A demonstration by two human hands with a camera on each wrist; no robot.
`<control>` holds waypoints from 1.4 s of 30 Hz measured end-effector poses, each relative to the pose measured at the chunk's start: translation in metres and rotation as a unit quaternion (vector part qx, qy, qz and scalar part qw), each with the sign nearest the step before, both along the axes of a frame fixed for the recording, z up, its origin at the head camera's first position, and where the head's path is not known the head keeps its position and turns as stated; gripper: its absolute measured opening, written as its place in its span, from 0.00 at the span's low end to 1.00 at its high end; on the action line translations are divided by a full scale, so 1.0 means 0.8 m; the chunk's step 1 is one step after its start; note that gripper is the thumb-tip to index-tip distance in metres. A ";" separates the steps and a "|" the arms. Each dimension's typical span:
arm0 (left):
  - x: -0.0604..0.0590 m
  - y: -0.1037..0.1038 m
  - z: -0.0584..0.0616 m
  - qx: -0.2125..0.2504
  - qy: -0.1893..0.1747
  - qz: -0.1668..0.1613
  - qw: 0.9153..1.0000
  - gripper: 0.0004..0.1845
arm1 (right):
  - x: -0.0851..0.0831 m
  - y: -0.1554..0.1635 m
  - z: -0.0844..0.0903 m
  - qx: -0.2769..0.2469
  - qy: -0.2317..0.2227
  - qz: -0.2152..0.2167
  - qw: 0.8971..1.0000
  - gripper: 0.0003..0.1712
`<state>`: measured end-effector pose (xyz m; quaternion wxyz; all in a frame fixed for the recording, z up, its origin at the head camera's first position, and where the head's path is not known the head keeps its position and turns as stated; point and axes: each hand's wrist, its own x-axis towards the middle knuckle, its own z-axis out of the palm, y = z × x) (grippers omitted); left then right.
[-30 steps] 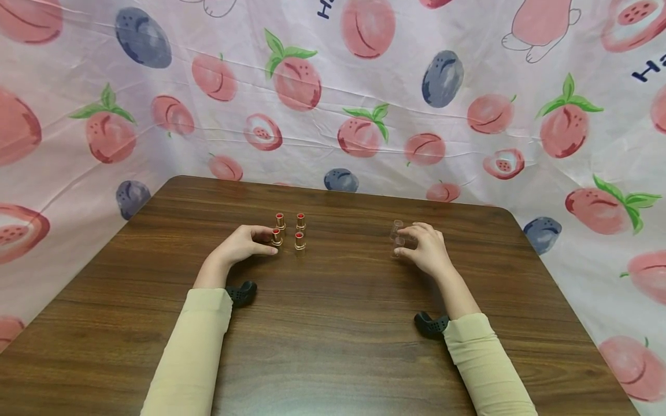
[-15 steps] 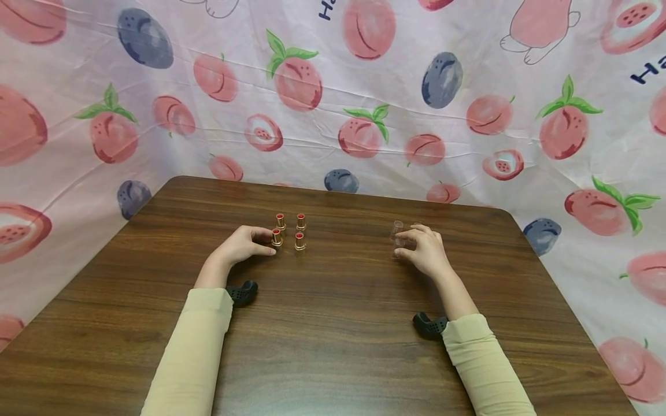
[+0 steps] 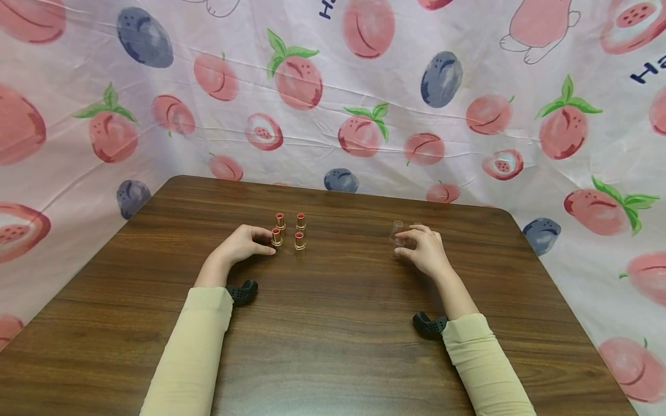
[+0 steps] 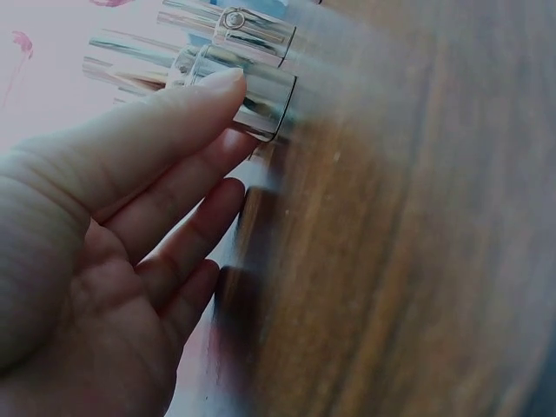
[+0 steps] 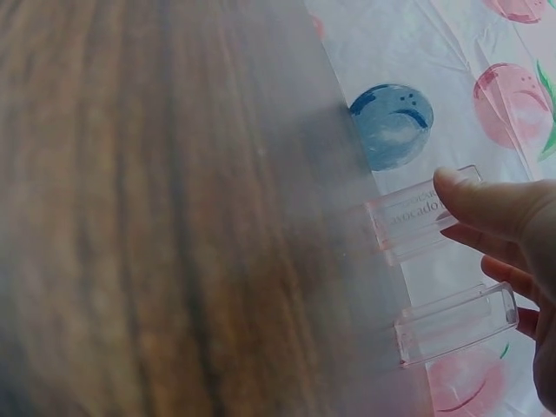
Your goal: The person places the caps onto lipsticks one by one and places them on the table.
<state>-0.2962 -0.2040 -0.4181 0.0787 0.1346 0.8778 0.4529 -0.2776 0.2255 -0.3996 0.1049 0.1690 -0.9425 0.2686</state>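
Table: one dark wood-grain top with rounded far corners, backed by a fruit-printed cloth.
Left hand: laid on the table left of centre, nearer the far edge than the near one; the front-left tube is pinched between thumb and curled fingers.
Lipstick tubes: four are counted, gold-cased with red tips, stood upright in a two-by-two square just right of the left hand. The tube that is held remains on the wood; the other three are left untouched.
Clear caps: they are placed right of centre, towards the far edge, well apart from the tubes. Two are seen plainly in the right wrist view; whether more are hidden behind the fingers cannot be told. Nothing is seen inside them.
Right hand: the caps are touched by curled fingertips; a firm pinch cannot be confirmed.
Wrist cameras: two black units are worn, one below each sleeve.
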 end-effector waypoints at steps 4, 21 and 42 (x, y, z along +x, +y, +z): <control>-0.001 0.001 0.000 -0.005 0.011 -0.001 1.000 0.20 | 0.001 0.001 0.001 -0.009 0.007 0.000 1.000 0.21; -0.012 -0.001 -0.001 -0.015 0.003 0.005 1.000 0.17 | -0.001 0.002 0.012 -0.025 0.014 -0.002 1.000 0.21; -0.008 -0.004 0.017 -0.015 0.011 0.014 1.000 0.19 | 0.001 0.003 0.029 -0.063 0.031 -0.006 0.997 0.21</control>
